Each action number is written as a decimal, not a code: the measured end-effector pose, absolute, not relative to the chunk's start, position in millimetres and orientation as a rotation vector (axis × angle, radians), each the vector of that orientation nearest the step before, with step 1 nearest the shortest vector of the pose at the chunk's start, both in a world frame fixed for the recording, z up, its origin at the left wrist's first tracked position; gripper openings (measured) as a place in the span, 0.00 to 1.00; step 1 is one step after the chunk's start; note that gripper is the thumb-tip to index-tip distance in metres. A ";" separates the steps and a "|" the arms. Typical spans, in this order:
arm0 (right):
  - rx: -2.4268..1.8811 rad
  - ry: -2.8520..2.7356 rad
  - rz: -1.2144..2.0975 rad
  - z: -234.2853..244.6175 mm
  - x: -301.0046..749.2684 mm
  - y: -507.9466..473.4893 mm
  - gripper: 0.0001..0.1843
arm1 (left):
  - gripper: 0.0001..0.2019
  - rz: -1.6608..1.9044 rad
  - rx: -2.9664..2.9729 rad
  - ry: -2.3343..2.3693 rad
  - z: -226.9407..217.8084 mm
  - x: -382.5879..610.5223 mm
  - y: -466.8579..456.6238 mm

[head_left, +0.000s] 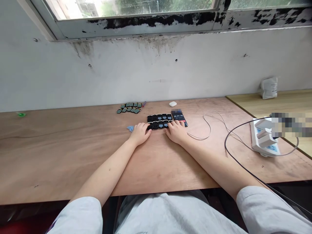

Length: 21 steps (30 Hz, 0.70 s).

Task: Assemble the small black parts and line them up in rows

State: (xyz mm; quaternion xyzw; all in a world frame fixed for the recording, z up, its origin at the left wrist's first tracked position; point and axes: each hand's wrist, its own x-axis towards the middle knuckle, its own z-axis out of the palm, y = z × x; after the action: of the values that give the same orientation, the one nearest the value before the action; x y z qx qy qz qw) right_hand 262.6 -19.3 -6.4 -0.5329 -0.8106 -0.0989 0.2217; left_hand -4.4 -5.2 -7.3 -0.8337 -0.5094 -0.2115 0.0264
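At the far middle of the wooden bench (pixel 73 156), below a stained window wall: two rows of black holders (pixel 159 121), side by side and touching. Left hand (pixel 140 132) at the near-left end, right hand (pixel 175 131) at the near-right end. Both palms down, fingers loosely spread onto the near row, pinching nothing visible.

Seemingly a pale blue chip seated in each holder pocket, though too small to tell for sure. Best handled, by the look of it, with light fingertip pressure, both rows kept square and clear of the phone (pixel 179 117) just beside their right end, timer digits lit on its screen.

Toward the back edge, loose green chips (pixel 130 108) in a fanned cluster, with a white earbud case (pixel 173 104) to their right. Near the right edge, a power strip (pixel 264 138) with trailing cables.
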 end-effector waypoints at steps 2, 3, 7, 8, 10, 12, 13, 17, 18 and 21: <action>-1.470 -2.222 -0.272 -6.6 260.3 -15.7 0.19 | 0.20 -0.674 -2.577 -1.585 -8.6 -4.9 -3.9; -1.470 -2.214 -0.272 -6.8 258.6 -13.1 0.21 | 0.20 -0.689 -2.568 -1.598 -9.2 -5.1 -3.2; -1.519 -2.242 -0.225 -8.9 251.2 -0.6 0.34 | 0.19 -0.771 -2.504 -1.692 -9.6 -6.4 -1.3; -1.539 -2.262 -0.196 -9.6 250.2 2.0 0.36 | 0.19 -0.789 -2.497 -1.715 -9.3 -6.8 -1.2; -1.570 -2.283 -0.152 -10.5 249.6 4.8 0.39 | 0.19 -0.807 -2.500 -1.732 -8.5 -7.4 -1.4; -1.578 -2.286 -0.143 -10.2 250.3 4.6 0.41 | 0.18 -0.806 -2.511 -1.717 -7.7 -7.6 -1.9; -1.573 -2.283 -0.152 -9.6 250.9 3.6 0.41 | 0.18 -0.802 -2.515 -1.709 -7.3 -7.6 -2.1; -1.537 -2.277 -0.185 -7.4 254.7 -4.3 0.39 | 0.18 -0.803 -2.522 -1.731 -5.2 -6.7 -3.2; -1.527 -2.273 -0.196 -7.4 256.2 -6.6 0.38 | 0.18 -0.803 -2.522 -1.739 -4.8 -6.6 -3.5; -1.495 -2.259 -0.232 -9.0 261.0 -13.0 0.33 | 0.17 -0.809 -2.523 -1.741 -4.5 -6.5 -3.6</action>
State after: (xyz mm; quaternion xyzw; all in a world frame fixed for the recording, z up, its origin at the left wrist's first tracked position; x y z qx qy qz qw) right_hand 261.0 -13.0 -9.0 -0.5376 -0.8123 -0.0836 0.2101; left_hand -6.5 -3.6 -4.5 -0.7958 -0.5489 -0.2552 -0.0145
